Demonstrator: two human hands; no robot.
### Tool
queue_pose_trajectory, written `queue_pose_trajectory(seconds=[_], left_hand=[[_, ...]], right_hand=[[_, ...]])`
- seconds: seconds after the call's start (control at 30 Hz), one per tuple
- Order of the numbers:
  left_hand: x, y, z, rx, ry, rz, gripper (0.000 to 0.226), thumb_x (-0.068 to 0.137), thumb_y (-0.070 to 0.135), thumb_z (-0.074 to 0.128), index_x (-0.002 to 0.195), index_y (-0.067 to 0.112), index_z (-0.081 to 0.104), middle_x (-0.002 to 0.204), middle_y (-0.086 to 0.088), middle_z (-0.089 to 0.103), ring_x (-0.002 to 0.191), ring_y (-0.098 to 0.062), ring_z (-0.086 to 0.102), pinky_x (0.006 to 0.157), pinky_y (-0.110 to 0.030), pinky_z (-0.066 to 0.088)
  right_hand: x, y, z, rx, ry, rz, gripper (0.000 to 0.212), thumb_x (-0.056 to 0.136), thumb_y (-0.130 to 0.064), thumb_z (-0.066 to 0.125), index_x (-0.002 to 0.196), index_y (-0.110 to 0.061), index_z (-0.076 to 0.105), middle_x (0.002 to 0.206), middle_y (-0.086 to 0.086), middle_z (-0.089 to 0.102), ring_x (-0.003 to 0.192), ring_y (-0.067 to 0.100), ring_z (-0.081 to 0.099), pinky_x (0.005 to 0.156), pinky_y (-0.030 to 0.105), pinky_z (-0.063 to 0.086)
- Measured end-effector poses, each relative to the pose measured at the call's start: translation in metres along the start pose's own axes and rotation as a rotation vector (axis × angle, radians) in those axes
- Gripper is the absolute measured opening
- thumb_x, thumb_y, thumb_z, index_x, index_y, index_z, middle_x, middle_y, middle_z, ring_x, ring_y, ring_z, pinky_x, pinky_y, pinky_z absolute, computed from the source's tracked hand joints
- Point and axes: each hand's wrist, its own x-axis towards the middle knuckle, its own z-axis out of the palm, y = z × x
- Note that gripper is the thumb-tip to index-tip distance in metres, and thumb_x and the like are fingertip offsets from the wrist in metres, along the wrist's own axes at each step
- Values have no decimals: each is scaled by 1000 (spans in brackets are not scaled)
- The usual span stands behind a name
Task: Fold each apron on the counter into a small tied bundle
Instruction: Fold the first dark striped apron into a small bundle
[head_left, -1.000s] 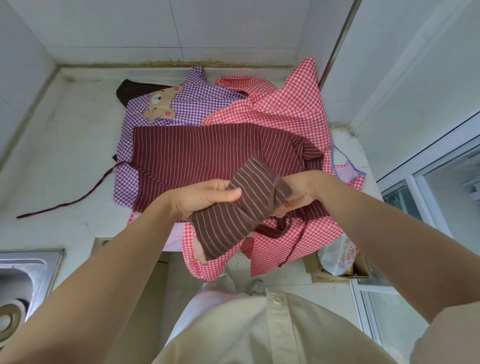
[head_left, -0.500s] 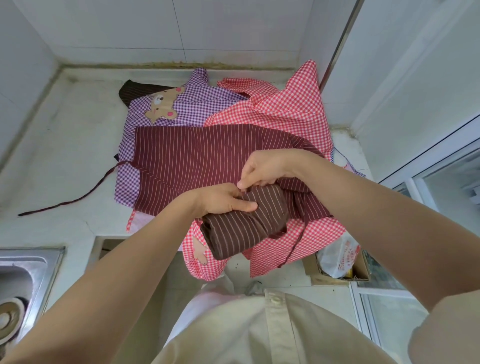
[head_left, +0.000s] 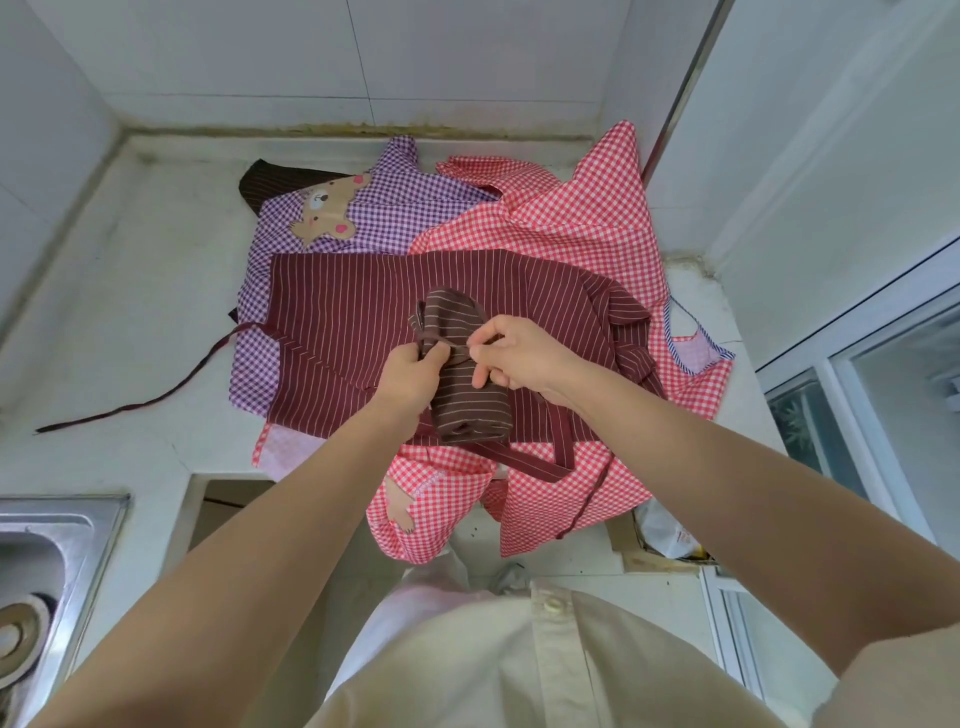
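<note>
In the head view the brown striped bundle (head_left: 470, 400) lies between the two hands, on the maroon striped apron (head_left: 337, 322) spread over the counter (head_left: 130, 291). The left hand (head_left: 415, 371) grips the bundle's left edge where the thin tie (head_left: 441, 340) loops across. The right hand (head_left: 514, 356) pinches that tie just beside the left thumb. To knot it well, the left hand should probably clamp the roll while the right draws the tie snug, so the folds cannot spring loose.
</note>
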Motion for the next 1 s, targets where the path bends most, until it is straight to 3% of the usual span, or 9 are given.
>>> queue_pose_trajectory(seconds=[0.17, 0.33, 0.43, 0.53, 0.63, 0.77, 0.9, 1.0], left_hand=[[0, -11, 4, 34, 17, 8, 24, 101, 23, 51, 107, 4, 65, 104, -14, 69, 100, -31, 66, 92, -47, 54], [2, -11, 5, 202, -14, 135, 22, 100, 23, 51, 106, 5, 63, 99, -13, 68, 94, -28, 65, 88, -50, 53], [4, -9, 4, 231, -24, 164, 23, 100, 22, 50, 108, 5, 63, 100, -12, 69, 94, -28, 65, 88, -50, 53], [7, -9, 3, 238, -33, 167, 23, 100, 22, 48, 109, 7, 62, 101, -11, 68, 95, -26, 65, 89, -48, 54], [12, -9, 3, 251, -42, 176, 24, 101, 24, 47, 108, 7, 62, 100, -11, 68, 94, -26, 65, 88, -49, 54], [16, -8, 5, 222, 1, 161, 22, 101, 25, 46, 107, 9, 60, 102, -10, 67, 96, -27, 64, 90, -50, 53], [19, -9, 9, 183, 33, 139, 23, 101, 26, 47, 110, 10, 61, 102, -9, 68, 96, -26, 65, 90, -50, 53], [23, -12, 9, 165, 58, 124, 25, 101, 28, 47, 111, 10, 61, 103, -10, 68, 96, -27, 65, 88, -52, 54]], right_hand=[[4, -2, -2, -161, -172, 97, 25, 99, -8, 53, 123, -3, 48, 88, 14, 73, 63, 12, 66, 54, 19, 46], [14, 5, -2, -314, -201, 161, 18, 97, -9, 59, 107, 5, 59, 95, 22, 73, 74, 22, 71, 57, 25, 55], [17, 9, -4, -282, -187, 138, 13, 94, -13, 64, 97, 0, 61, 85, 20, 73, 65, 19, 71, 55, 24, 56], [19, 9, -9, -455, -169, 25, 17, 92, -23, 68, 84, -9, 63, 70, 6, 73, 57, 11, 69, 54, 20, 53], [21, 9, -11, -587, -77, -132, 19, 90, -23, 70, 79, -8, 64, 59, -2, 69, 53, 8, 67, 60, 25, 56], [22, 11, -5, -750, 239, -302, 15, 85, -26, 71, 72, -18, 67, 61, -12, 58, 67, 11, 64, 73, 36, 56], [25, 22, 7, -595, 408, -312, 11, 85, -29, 73, 79, -20, 77, 72, -12, 56, 70, 9, 58, 69, 31, 52], [27, 28, 10, -404, 353, -293, 12, 88, -19, 70, 97, -16, 78, 85, -4, 60, 72, 7, 54, 74, 31, 51]])
